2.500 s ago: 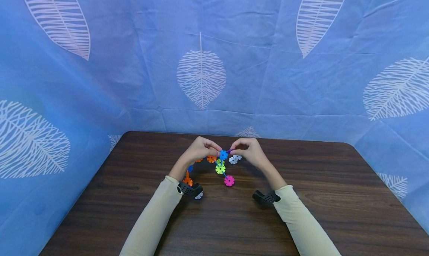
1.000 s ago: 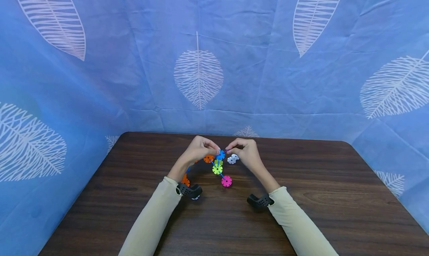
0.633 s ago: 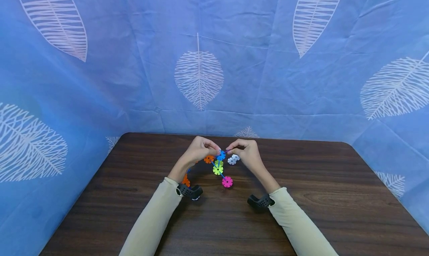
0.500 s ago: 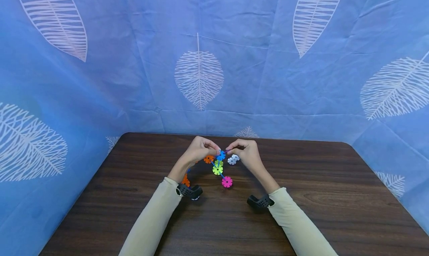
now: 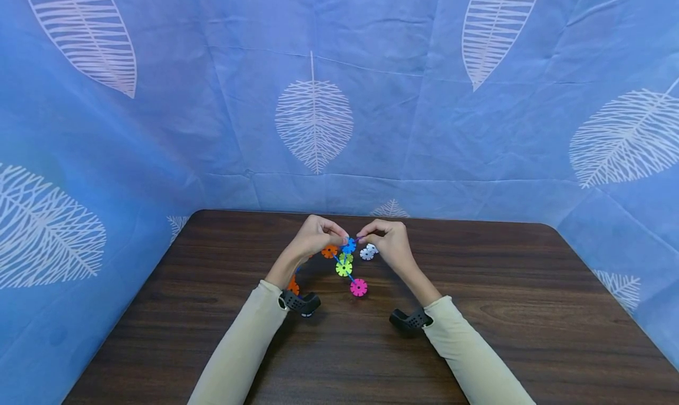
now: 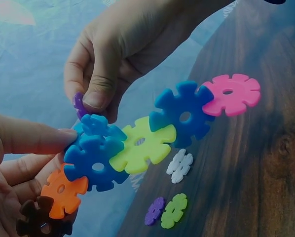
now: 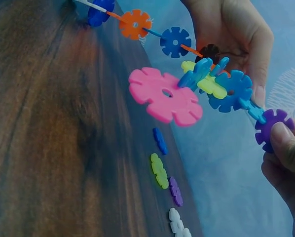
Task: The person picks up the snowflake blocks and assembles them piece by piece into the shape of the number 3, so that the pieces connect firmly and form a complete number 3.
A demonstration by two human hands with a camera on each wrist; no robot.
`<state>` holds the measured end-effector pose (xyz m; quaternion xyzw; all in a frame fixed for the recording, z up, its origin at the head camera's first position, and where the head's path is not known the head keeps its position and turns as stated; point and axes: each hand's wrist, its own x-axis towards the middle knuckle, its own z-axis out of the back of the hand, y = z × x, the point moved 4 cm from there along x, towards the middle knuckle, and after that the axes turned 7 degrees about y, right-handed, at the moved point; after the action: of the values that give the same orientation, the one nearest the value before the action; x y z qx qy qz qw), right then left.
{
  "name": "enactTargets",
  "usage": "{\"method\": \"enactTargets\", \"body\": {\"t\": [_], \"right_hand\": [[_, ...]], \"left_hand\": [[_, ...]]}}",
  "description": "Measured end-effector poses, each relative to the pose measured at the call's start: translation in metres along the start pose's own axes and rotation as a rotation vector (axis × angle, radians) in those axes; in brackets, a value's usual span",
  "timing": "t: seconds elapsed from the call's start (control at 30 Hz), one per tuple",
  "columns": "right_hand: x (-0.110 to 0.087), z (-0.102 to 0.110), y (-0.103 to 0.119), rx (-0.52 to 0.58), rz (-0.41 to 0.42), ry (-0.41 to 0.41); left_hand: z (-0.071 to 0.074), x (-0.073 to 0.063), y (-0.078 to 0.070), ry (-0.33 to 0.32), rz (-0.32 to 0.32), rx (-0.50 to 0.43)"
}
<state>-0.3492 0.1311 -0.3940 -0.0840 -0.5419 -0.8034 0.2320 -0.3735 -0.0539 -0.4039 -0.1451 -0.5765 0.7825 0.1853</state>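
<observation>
A chain of interlocking plastic snowflake discs hangs between the two hands above the table. My left hand [image 5: 313, 237] pinches it by a blue disc [image 6: 96, 163], with an orange disc [image 6: 63, 191] and a dark brown one near the fingers. My right hand [image 5: 392, 240] pinches a purple disc [image 7: 274, 129] between thumb and fingers, against a light blue disc [image 6: 99, 127] in the chain. Whether their slots are fully joined I cannot tell. A lime disc [image 6: 142, 145], another blue disc [image 6: 185, 116] and a pink disc [image 7: 165, 96] branch off the chain.
Loose discs lie on the dark wooden table [image 5: 493, 299]: white [image 5: 367, 253], lime [image 7: 159, 171], purple [image 7: 175, 191] and blue [image 7: 160, 141]. The chain's other end, with orange [image 7: 135, 24] and blue discs, trails under the left wrist. A blue leaf-print cloth [image 5: 392, 128] hangs behind.
Over the whole span the view shifts slightly, and the right forearm comes a little to the left. More of the chain's near end is now behind the left wrist. Both hands keep their pinches.
</observation>
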Motion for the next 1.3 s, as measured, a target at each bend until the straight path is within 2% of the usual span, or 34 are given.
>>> {"method": "enactTargets", "body": {"t": [0.17,0.5,0.8,1.03,1.3], "right_hand": [[0.001,0.0,-0.013,0.034,0.017,-0.008],[0.003,-0.002,-0.01,0.012,0.051,0.002],[0.005,0.001,-0.012,-0.064,0.006,0.086],[0.008,0.004,-0.017,-0.03,-0.042,0.167],[0.012,0.013,-0.013,-0.016,-0.094,0.313]], "left_hand": [[0.0,0.0,-0.001,-0.001,-0.002,0.005],[0.002,0.0,-0.003,-0.01,-0.005,0.028],[0.003,0.003,0.003,0.003,0.023,0.036],[0.003,0.005,0.006,0.019,0.032,0.046],[0.002,0.004,0.005,0.025,0.035,0.051]]}}
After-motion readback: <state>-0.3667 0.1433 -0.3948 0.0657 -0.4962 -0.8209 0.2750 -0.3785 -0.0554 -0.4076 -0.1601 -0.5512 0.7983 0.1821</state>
